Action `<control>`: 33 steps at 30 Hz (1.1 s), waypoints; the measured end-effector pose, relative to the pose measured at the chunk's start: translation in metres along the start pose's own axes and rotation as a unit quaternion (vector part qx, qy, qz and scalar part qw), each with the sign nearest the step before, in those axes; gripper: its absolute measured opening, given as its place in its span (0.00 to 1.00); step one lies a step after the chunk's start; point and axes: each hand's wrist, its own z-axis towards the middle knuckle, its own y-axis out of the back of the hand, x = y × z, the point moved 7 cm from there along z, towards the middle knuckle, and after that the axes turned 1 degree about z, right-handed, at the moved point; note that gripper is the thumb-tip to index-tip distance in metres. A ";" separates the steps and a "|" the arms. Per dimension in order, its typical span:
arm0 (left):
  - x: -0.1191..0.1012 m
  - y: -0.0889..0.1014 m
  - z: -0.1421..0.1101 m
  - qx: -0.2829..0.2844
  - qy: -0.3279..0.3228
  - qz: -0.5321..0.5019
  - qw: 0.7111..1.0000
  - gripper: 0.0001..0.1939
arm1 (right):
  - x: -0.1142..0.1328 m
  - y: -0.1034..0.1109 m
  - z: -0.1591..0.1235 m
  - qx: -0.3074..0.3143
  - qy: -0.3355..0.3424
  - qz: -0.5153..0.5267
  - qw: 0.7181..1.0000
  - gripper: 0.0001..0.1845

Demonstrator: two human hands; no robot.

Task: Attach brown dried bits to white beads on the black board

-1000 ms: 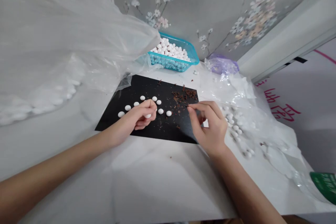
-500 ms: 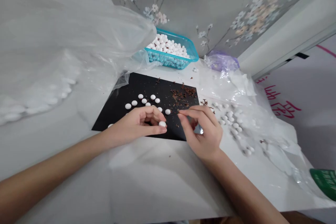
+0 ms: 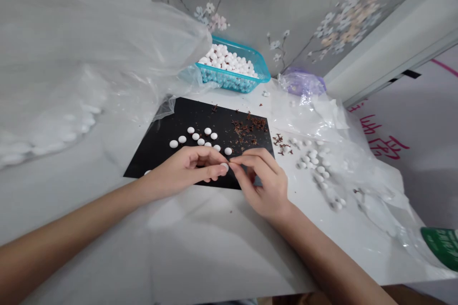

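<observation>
Between its thumb and fingers, my left hand [image 3: 189, 167] grips a small white ball [image 3: 224, 167] above the near edge of a black mat [image 3: 150, 152]. My right hand [image 3: 263, 178] is pinched right beside that ball, thumb against forefinger; whatever sits in the pinch is too small to make out. Several more white balls [image 3: 195, 137] lie on the mat beyond my left hand. Small reddish-brown bits [image 3: 250, 126] are scattered over the mat's right part, and a few brown pieces [image 3: 281, 143] lie just off its right edge.
A turquoise basket [image 3: 263, 74] full of white balls stands against the wall. A large clear plastic bag [image 3: 107, 38] with white pieces fills the left. On the right lie loose white balls [image 3: 315, 162], clear plastic wrapping [image 3: 311, 114], a purple item [image 3: 304, 82] and a green-labelled object [image 3: 442, 248].
My right hand has moved left, bringing its pinched fingertips up to the ball in my left hand. The left hand has stayed nearly in place, its thumb now covering more of the ball.
</observation>
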 end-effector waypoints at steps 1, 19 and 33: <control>0.000 0.000 0.000 0.002 0.000 -0.002 1.000 0.10 | 0.000 0.000 0.000 0.001 0.001 -0.001 1.000 0.04; 0.005 0.006 0.000 -0.004 0.009 -0.010 1.000 0.10 | 0.004 -0.002 0.001 0.008 0.031 -0.011 0.999 0.05; 0.000 0.006 0.000 -0.025 -0.004 0.006 1.000 0.07 | 0.001 -0.011 0.000 0.064 0.010 0.054 0.996 0.02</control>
